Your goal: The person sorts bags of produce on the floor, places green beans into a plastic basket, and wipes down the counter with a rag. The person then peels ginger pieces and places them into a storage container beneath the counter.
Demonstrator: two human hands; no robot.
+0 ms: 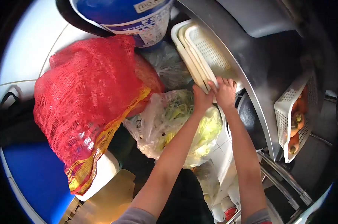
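The nested cream perforated plastic baskets [199, 59] could slip apart if the left hand [203, 98] and right hand [225, 93], apparently pinching only near rims, loosen.

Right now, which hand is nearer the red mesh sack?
Left. The left hand is at the stacked baskets, right of the red mesh sack; the right hand is farther right, on the same stack.

Likely kitchen, bagged greens [172, 112], stacked baskets [198, 56]
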